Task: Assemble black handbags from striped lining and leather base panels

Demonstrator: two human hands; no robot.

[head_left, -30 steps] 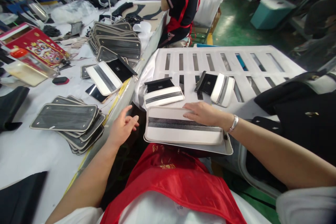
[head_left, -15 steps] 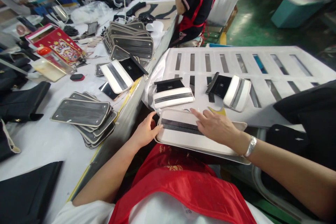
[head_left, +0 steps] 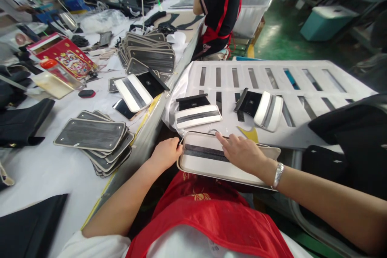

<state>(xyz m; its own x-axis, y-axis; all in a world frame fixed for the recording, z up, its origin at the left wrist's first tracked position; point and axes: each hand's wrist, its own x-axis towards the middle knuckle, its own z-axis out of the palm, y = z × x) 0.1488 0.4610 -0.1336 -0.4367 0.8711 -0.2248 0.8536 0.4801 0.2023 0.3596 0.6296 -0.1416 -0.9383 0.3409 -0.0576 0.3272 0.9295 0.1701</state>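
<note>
Fingers of the left hand pinch the striped white panel at its nine-o'clock edge; the right hand, loosely spread, lies over its three-o'clock half. The panel sits at twelve o'clock of the red apron — a slack left pinch could let it slip. It looks smooth, round-cornered, dark-banded lengthwise; grey panels lie stacked toward nine o'clock.

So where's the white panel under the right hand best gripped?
The panel seems best gripped by its left short end, from the left: it lies crosswise, the left hand is at that end, and the right hand covers part of the rest.
</note>
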